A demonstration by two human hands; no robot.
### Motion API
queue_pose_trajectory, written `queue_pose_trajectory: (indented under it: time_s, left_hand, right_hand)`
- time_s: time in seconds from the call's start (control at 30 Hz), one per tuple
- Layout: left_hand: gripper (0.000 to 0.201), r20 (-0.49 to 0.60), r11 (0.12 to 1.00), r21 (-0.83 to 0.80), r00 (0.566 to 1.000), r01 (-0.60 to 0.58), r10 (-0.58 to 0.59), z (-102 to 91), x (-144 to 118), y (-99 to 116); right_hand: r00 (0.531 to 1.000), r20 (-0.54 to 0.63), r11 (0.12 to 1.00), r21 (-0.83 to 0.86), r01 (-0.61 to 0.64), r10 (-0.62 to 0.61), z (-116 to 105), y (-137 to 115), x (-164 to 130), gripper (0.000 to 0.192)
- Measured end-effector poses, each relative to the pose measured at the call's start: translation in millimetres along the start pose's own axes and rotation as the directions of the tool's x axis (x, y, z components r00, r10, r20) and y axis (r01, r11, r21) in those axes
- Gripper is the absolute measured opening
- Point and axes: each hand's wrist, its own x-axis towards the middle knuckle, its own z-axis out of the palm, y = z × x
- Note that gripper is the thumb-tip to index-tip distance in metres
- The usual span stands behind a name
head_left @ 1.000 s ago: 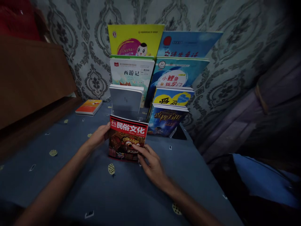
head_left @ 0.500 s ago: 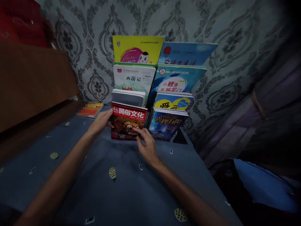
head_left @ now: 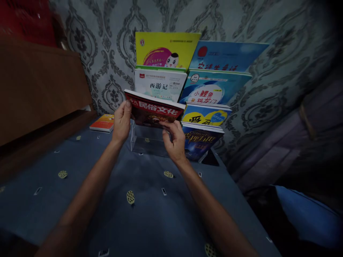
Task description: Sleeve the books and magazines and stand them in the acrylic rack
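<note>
**Red book held over the clear rack**

Both hands grasp the red book (head_left: 155,109): left hand (head_left: 122,121) pinching its left edge, right hand (head_left: 174,137) gripping the lower right. Just below the fingers stands the clear stand (head_left: 146,141); beyond, tiered books (head_left: 206,91) lean for display.

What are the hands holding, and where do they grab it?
A red book. The left hand grips its left edge; the right hand holds its bottom edge near the right corner.

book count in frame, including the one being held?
8. One red book held in both hands; two stand behind it in the rack's left column, four in the right column; one orange book lies flat at left. More may be hidden behind the red one.
</note>
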Motion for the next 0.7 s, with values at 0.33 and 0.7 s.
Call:
queue_pose_trajectory:
  time_s: [0.33,0.7]
  left_hand:
    - [0.056,0.01,0.991,0.116,0.998,0.064,-0.065,-0.7,0,-13]
    - [0.059,0.024,0.985,0.161,0.997,0.065,-0.069,0.9,0,-18]
  right_hand:
    - [0.987,0.097,0.991,0.025,-0.133,0.13,0,13,-3,0.024]
    - [0.974,0.154,0.984,0.043,-0.174,0.166,2,27,-7,0.023]
